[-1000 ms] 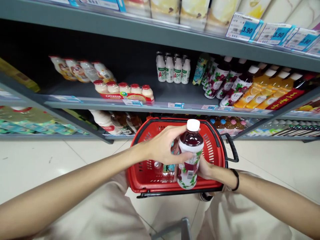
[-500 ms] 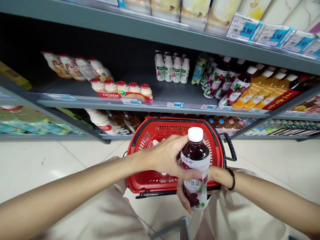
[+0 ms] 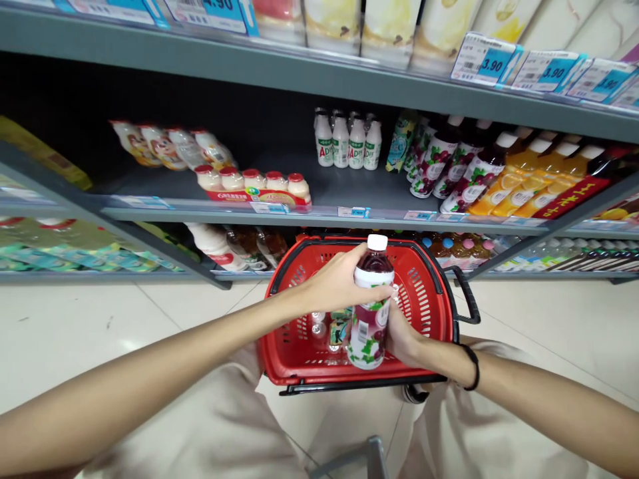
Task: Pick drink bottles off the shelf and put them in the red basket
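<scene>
A grape juice bottle (image 3: 368, 329) with a white cap and dark contents stands nearly upright over the red shopping basket (image 3: 299, 364). My left hand (image 3: 337, 283) wraps its upper part from the left, thumb across the front. From the right, my right hand (image 3: 402, 332) closes on the bottle's side, its fingers partly hidden behind it. Inside the basket, small white-topped bottles (image 3: 318, 327) and a green-and-yellow package (image 3: 338, 332) lie partly covered by my hands and the juice bottle.
Shelves ahead carry grape juice bottles (image 3: 433, 159), orange juice bottles (image 3: 532, 179), small white milk drinks (image 3: 340, 143) and a red-capped yogurt drink pack (image 3: 252, 186). The basket's black handle (image 3: 466, 299) sticks out right. Between my legs is a grey metal bar (image 3: 374, 456).
The grape juice bottle has moved left and away from me, over the basket, and turned so its barcode shows. My right hand has shifted from under it to its right side.
</scene>
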